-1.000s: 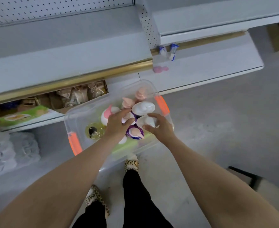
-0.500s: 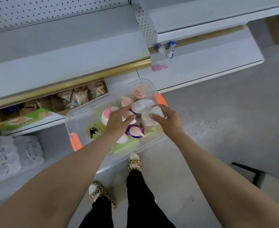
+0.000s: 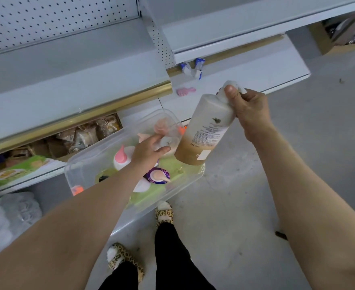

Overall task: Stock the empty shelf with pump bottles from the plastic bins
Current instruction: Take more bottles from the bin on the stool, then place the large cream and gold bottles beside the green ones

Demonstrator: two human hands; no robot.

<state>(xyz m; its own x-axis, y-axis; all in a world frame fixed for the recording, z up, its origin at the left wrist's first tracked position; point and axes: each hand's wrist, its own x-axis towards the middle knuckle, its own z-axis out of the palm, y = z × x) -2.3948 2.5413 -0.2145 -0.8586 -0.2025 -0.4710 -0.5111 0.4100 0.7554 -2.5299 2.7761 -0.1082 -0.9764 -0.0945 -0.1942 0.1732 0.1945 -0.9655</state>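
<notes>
My right hand (image 3: 248, 114) grips the pump neck of a tall white-and-tan pump bottle (image 3: 203, 130), held tilted above the right end of the clear plastic bin (image 3: 84, 166). My left hand (image 3: 149, 149) is inside the bin with its fingers curled round the pump of a whitish bottle (image 3: 168, 141). Several other pump bottles stand in the bin, among them one with a pink pump (image 3: 121, 156) and a purple-collared one (image 3: 158, 175). The empty grey shelf (image 3: 67, 65) runs above the bin.
A lower shelf at left holds packaged snacks (image 3: 84, 135) and a green box (image 3: 11, 171). A pink comb (image 3: 186, 91) and blue-capped spray heads (image 3: 192, 66) lie on the right shelf. White wrapped rolls (image 3: 7, 214) sit low left. My slippered feet (image 3: 165, 213) stand on the grey floor.
My right hand has lifted the white-and-tan bottle out of the bin, up and to the right. My left hand shifted right inside the bin onto another bottle's pump.
</notes>
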